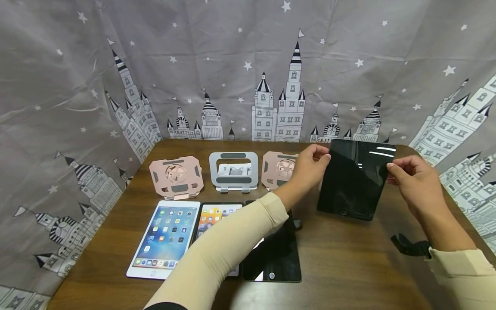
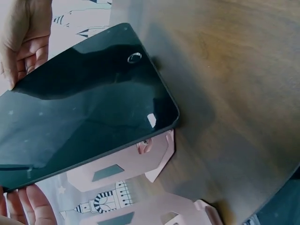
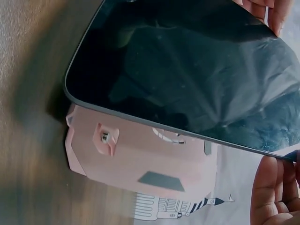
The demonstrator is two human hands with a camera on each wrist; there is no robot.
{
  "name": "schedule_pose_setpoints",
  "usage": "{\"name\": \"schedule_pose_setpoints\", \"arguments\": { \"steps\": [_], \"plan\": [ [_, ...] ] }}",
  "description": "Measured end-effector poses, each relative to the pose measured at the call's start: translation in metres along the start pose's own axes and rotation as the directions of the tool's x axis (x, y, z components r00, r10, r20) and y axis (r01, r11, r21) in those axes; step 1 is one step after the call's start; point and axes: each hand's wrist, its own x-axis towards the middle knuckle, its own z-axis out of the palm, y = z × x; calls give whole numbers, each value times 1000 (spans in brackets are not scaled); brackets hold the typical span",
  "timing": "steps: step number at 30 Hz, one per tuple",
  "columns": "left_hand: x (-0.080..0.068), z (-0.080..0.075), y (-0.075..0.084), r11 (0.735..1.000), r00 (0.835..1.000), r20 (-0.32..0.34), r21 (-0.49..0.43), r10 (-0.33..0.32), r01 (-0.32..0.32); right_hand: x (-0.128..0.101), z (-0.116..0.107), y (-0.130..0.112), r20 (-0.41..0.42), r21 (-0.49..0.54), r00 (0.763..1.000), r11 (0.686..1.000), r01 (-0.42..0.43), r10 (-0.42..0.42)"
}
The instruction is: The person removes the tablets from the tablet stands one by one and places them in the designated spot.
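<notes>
Both hands hold a black tablet [image 1: 354, 183] with a dark screen upright above the right side of the table, its home button toward the bottom. My left hand [image 1: 308, 168] pinches its left edge near the top. On the opposite edge, my right hand [image 1: 416, 183] pinches it between thumb and fingers. Behind the tablet stands a pink tablet stand [image 3: 126, 154], mostly hidden in the head view but partly visible in both wrist views. The tablet's lower edge hangs in front of that stand; whether they touch I cannot tell.
Along the back stand a pink stand [image 1: 159, 172], a grey stand [image 1: 253, 172] and another pink stand [image 1: 270, 170]. In front lie a white tablet [image 1: 170, 232], a tablet with a colourful screen [image 1: 217, 213] and a black tablet [image 1: 280, 258], partly covered by my left arm.
</notes>
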Motion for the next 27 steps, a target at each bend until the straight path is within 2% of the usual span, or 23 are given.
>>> {"name": "schedule_pose_setpoints", "arguments": {
  "steps": [5,8,12,16,22,27],
  "plan": [
    [-6,-7,-4,999,999,26,-4,-43,43,-5,4,1,31,-28,1000,1000,-6,7],
    [-10,-11,-6,997,996,39,13,-74,73,-8,7,2,54,-108,998,994,-13,19],
    [-15,-16,-10,993,992,49,33,-117,116,-11,12,3,76,-237,997,971,-15,34],
    [-20,-20,-15,991,990,52,8,-133,133,-15,16,5,104,-278,994,961,-5,36],
    [-28,-22,-23,967,969,99,-97,-227,236,-19,20,11,143,-310,988,951,-11,58],
    [-34,-24,-29,958,957,117,-83,-265,275,-23,23,15,183,-370,979,929,-20,94]
  ]
}}
